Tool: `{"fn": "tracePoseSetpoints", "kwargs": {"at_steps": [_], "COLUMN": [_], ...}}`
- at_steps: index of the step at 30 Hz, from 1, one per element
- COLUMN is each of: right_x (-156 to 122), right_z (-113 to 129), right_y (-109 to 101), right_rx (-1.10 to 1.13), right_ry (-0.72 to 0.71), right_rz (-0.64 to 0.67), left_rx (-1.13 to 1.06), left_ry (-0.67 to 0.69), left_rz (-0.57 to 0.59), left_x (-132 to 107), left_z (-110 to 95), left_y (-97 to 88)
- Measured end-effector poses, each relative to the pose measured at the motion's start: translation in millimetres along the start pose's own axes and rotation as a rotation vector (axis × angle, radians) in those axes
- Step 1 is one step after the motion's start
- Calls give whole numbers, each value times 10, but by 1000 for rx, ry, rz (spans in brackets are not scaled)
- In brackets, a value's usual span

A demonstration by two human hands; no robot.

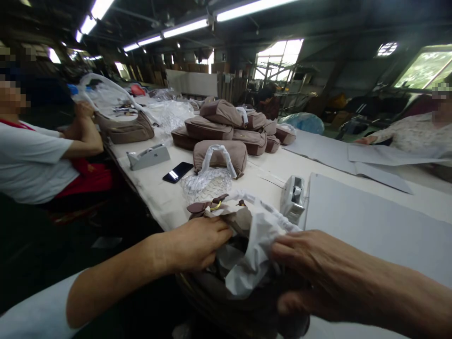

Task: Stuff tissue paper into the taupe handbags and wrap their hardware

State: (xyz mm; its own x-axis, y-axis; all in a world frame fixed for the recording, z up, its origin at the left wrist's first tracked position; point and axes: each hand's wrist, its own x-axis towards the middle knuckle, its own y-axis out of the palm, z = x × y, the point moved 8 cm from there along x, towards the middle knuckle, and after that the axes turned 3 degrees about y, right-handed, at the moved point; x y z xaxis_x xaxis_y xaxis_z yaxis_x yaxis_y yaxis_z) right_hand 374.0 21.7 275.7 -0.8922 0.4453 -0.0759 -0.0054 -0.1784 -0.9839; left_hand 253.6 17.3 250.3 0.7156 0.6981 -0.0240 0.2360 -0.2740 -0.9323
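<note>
A dark taupe handbag (219, 301) sits at the table's near edge with its mouth facing me. Crumpled white tissue paper (256, 254) sticks out of the opening. My left hand (197, 242) curls over the left side of the mouth, its fingertips partly hidden in the folds. On the other side, my right hand (314, 270) grips the bag's edge, fingers beside the paper and thumb lower on the outside. Behind the opening lie a brown leather tab (197, 207) with a gold ring and a white-wrapped strap (275, 214).
Beyond the bag are clear plastic wrap (208, 185), a phone (177, 172), and two tape dispensers (293, 197) (150, 157). Several taupe bags (215, 113) are piled mid-table. Grey sheets (381, 216) cover the right side. One person handles a bag (129, 132) at left; another sits at right.
</note>
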Motion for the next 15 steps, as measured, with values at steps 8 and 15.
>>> {"fn": "tracePoseSetpoints", "kwargs": {"at_steps": [8,15], "right_x": [618,339], "right_z": [127,-26], "right_y": [589,1122], "right_rx": [44,-185], "right_ry": [132,14], "right_rz": [148,464], "left_rx": [-214,-123], "left_ry": [-356,-338], "left_rz": [-192,-179], "left_x": [-48,-81], "left_z": [502,607], "left_y": [-17,-89]}}
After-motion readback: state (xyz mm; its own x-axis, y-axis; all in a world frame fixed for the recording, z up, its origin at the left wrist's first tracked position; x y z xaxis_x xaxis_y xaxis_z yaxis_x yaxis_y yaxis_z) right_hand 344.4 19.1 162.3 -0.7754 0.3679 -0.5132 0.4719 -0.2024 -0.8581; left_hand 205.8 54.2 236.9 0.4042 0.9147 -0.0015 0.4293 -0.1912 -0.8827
